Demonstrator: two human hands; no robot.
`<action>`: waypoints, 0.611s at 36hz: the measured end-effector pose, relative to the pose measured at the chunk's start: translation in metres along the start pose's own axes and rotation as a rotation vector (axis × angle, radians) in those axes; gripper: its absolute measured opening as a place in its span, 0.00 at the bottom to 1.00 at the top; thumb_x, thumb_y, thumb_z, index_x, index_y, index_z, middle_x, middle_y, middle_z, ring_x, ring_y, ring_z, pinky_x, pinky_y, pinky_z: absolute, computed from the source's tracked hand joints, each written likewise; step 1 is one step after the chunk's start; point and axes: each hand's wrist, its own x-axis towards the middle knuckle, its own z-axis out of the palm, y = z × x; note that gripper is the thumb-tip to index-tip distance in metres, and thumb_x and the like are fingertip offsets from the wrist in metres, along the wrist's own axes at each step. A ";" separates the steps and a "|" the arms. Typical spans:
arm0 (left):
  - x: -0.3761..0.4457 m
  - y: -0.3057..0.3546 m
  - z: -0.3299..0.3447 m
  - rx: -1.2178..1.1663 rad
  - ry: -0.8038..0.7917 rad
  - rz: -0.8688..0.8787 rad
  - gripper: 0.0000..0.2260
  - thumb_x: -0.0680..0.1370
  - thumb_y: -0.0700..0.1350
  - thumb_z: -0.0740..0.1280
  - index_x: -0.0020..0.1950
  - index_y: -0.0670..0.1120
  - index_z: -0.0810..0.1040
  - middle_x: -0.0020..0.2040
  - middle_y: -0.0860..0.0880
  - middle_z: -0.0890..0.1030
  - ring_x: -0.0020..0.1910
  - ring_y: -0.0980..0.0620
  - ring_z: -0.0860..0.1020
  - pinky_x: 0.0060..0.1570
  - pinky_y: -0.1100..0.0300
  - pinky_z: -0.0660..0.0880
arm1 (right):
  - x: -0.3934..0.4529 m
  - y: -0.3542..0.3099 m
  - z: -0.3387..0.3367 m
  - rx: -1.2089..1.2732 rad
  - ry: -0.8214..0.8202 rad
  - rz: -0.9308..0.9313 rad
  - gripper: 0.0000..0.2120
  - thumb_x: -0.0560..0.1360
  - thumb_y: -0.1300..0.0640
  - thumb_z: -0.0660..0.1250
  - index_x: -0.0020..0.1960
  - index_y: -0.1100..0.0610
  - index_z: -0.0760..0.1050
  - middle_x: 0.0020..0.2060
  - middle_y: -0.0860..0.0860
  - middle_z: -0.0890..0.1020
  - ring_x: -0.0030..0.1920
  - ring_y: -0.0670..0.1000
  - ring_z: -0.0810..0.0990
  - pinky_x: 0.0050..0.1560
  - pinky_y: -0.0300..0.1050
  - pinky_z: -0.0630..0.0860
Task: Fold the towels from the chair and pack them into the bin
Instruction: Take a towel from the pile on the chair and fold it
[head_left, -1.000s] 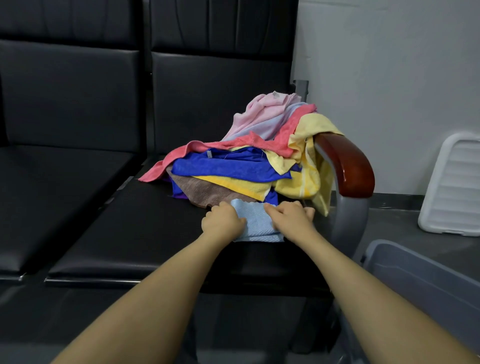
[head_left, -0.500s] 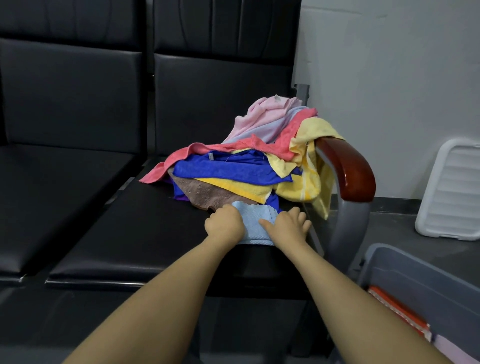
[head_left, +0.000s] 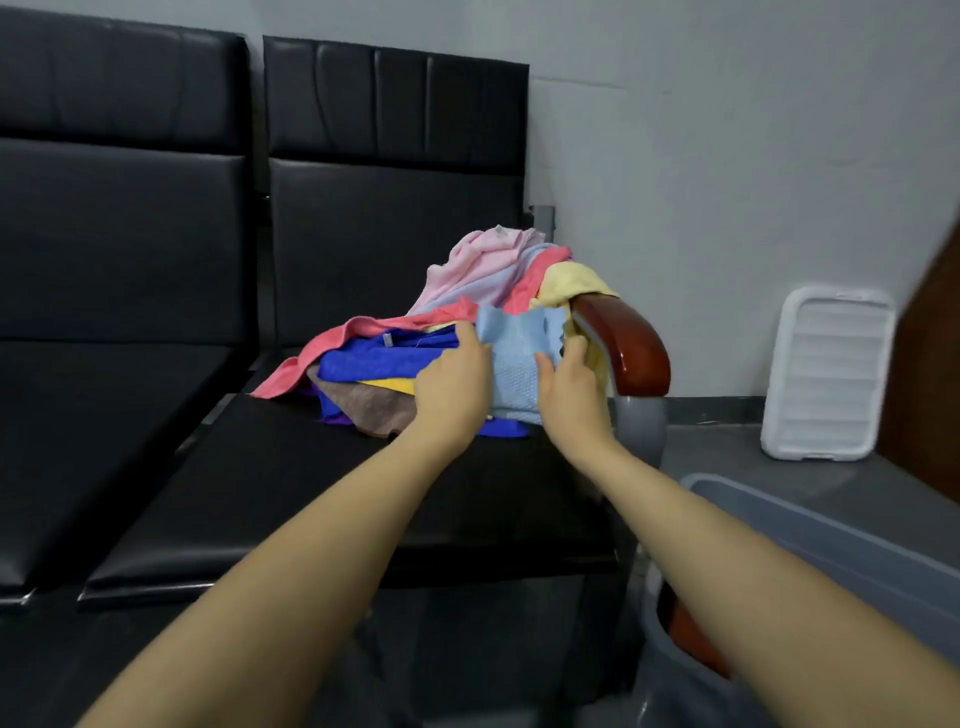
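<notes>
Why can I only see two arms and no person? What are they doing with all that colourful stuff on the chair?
The camera sits on the person's head and looks forward and down, so you see what they see: just their own two arms reaching out. There is no robot here, only bare hands.

In front of them is a black chair with a brown armrest. On its seat lies a messy pile of towels: pink, blue, yellow and brown ones.

The left hand and the right hand each pinch one side of a light blue towel and hold it up in front of the pile.

Down at the right is a grey bin, where folded towels go. Something orange shows inside it. A white ribbed lid leans against the wall.
</notes>
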 end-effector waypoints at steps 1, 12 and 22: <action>0.002 0.011 -0.003 0.015 0.023 0.047 0.18 0.84 0.50 0.51 0.67 0.39 0.62 0.50 0.40 0.80 0.50 0.38 0.79 0.39 0.53 0.67 | 0.001 0.003 -0.011 -0.008 0.037 0.006 0.16 0.82 0.54 0.55 0.62 0.65 0.63 0.52 0.64 0.78 0.53 0.62 0.77 0.43 0.49 0.68; 0.001 0.146 0.011 0.059 0.056 0.410 0.15 0.84 0.49 0.51 0.65 0.41 0.63 0.50 0.43 0.80 0.46 0.40 0.80 0.34 0.54 0.65 | 0.000 0.079 -0.116 0.213 0.263 0.081 0.10 0.81 0.61 0.54 0.61 0.62 0.60 0.49 0.52 0.72 0.44 0.53 0.73 0.39 0.44 0.66; -0.032 0.267 0.118 0.088 -0.194 0.533 0.09 0.82 0.41 0.56 0.61 0.41 0.65 0.50 0.44 0.81 0.48 0.41 0.81 0.31 0.57 0.62 | -0.017 0.231 -0.168 0.128 0.362 0.243 0.16 0.77 0.67 0.58 0.63 0.61 0.60 0.57 0.52 0.70 0.52 0.51 0.72 0.47 0.37 0.65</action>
